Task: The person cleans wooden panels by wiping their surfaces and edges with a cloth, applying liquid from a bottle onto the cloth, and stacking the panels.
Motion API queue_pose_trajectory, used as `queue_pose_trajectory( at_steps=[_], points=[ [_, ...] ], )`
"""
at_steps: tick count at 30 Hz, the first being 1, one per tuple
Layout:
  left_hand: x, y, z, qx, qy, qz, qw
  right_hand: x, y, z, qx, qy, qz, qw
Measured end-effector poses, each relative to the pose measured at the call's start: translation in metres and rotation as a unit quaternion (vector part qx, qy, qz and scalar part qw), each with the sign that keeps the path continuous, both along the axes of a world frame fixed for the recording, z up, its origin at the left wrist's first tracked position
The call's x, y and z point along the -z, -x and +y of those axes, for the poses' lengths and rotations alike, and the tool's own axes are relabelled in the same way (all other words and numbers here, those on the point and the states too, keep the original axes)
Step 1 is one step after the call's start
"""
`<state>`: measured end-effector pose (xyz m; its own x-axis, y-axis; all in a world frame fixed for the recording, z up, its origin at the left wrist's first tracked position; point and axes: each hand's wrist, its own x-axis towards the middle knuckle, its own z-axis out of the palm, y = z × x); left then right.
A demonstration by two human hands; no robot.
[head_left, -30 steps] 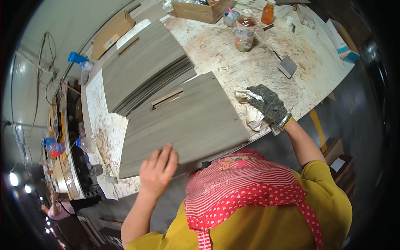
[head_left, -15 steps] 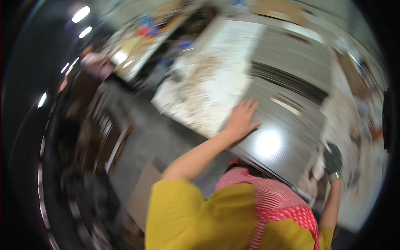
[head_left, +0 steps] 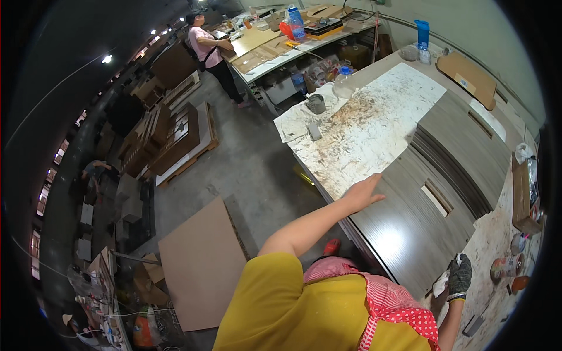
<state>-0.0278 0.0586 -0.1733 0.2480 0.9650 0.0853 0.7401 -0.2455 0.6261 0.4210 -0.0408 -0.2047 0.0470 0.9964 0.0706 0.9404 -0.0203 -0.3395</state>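
1. Head view: my bare left hand [head_left: 362,194] lies open, fingers extended, at the edge of a slotted grey panel [head_left: 405,217] on the stained white worktop [head_left: 383,111].
2. My gloved right hand [head_left: 461,277] grips a crumpled white cloth [head_left: 441,284] beside the panel's right-hand end.
3. A bottle [head_left: 506,267] at right and a cardboard piece [head_left: 474,73] behind carry labels too small to read.

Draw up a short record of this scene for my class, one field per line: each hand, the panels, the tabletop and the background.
Left hand: bare, open, at the left edge of the nearer panel; contact unclear
Right hand: gloved in dark grey, gripping a white cloth
Panels: grey wood-grain, slotted; a panel stack lies beyond the nearer one
Tabletop: stained white sheet, grey block, dark cup
Background: co-worker standing at another workbench
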Motion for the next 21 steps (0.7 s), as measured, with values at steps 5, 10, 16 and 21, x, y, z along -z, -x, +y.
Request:
queue_pose_trajectory(
  at_steps=[5, 10, 16, 21],
  points=[
    [0.003, -0.003, 0.004, -0.054, 0.04, -0.035, 0.997, 0.007, 0.006, -0.003, 0.026, -0.003, -0.018, 0.999],
    [0.027, 0.013, 0.021, -0.022, 0.12, -0.075, 0.99, -0.005, 0.019, -0.007, 0.085, 0.018, 0.059, 0.994],
    [0.021, 0.021, 0.012, 0.058, 0.097, -0.086, 0.99, 0.013, 0.007, -0.017, 0.124, 0.012, 0.06, 0.99],
    [0.026, 0.024, 0.011, 0.07, 0.049, -0.097, 0.992, -0.003, 0.02, -0.015, 0.159, 0.035, 0.13, 0.978]
  ],
)
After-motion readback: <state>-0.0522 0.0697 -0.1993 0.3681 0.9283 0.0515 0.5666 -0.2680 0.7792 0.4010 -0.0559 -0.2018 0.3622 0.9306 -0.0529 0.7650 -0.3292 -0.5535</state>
